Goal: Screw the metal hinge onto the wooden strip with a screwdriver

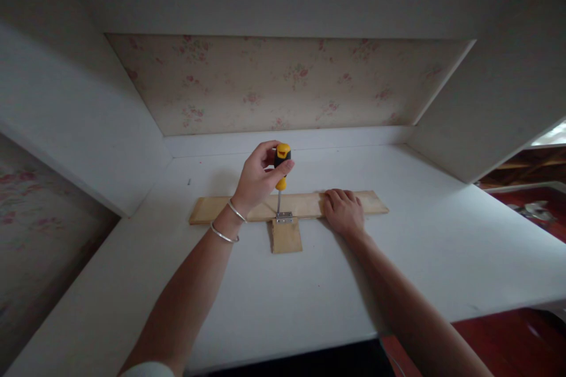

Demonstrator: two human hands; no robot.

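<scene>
My left hand (260, 171) is closed around the yellow and black handle of a screwdriver (282, 156), which stands nearly upright. The shaft reaches down to a small metal hinge (284, 217), its tip at the hinge's left part. This hinge lies across the joint between a long wooden board (300, 206) and a short wooden piece (286, 237) that sticks out towards me. On the board's right part, my right hand (345, 211) presses down with its fingers curled over the wood, holding it against the white surface.
A white desk surface (256, 300) carries the wood, with white side panels (469, 94) left and right. Behind is flowered wallpaper (265, 82). One small screw-like piece (190, 182) sits on the desk at the left. A red surface (508, 341) shows below the right edge.
</scene>
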